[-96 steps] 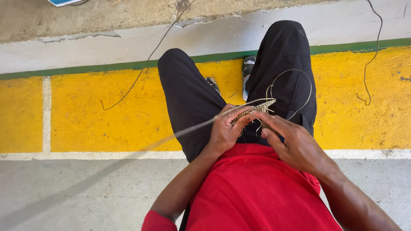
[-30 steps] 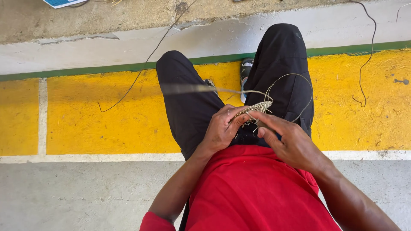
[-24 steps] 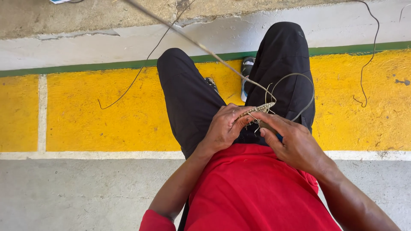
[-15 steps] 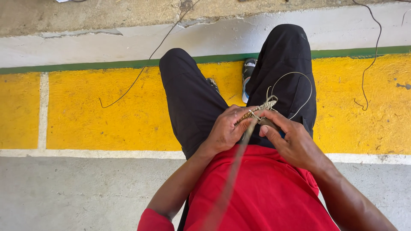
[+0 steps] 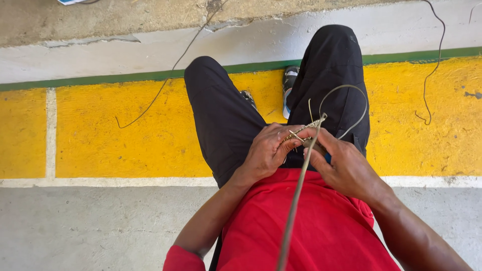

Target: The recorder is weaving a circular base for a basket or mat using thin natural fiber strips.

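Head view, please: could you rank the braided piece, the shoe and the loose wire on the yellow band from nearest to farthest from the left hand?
1. Braided piece: held at the fingertips of the left hand.
2. Shoe: above the hand, between the legs.
3. Loose wire: far upper left, running across the yellow band toward the kerb.

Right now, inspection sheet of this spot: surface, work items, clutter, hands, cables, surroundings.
Surface: grey concrete floor with a yellow painted band.
Work items: small woven strip held over the lap; a long strand runs from it toward the camera; a thin strand loop arcs above it.
Clutter: nothing seen.
Hands: left hand and right hand both pinch the woven strip.
Cables: loose dark strands and lie across the floor.
Surroundings: green stripe, white ledge, black trousers, red shirt.
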